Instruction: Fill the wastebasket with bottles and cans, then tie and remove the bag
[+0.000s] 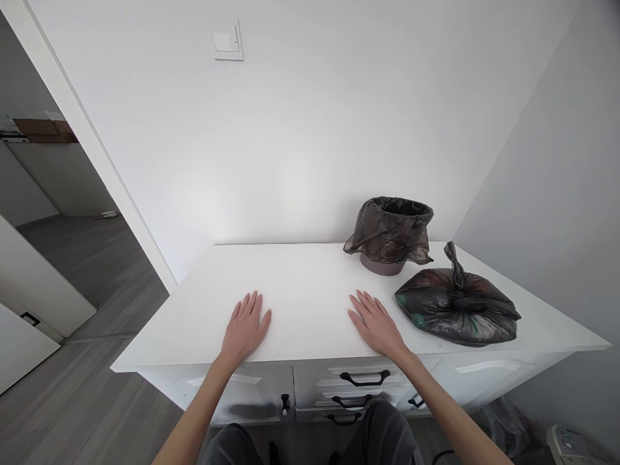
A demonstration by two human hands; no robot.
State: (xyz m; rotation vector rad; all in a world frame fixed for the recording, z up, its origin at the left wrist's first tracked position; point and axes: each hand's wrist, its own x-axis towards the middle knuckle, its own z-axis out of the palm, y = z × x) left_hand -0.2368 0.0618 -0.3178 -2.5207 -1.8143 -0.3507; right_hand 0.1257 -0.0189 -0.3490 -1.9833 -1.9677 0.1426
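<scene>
A person's left hand and right hand lie flat, palms down and thumbs apart, near the front edge of a white, smooth cabinet top. Bare surface stretches between them and out to the left edge. Just right of the right hand sits a bulging, knotted black plastic bag; behind it, near the white wall, stands a round brown bin lined with thin black plastic.

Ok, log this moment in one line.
left hand: palm-down on countertop | right hand: palm-down on countertop | tied dark bag: front-right of lined bin
</scene>
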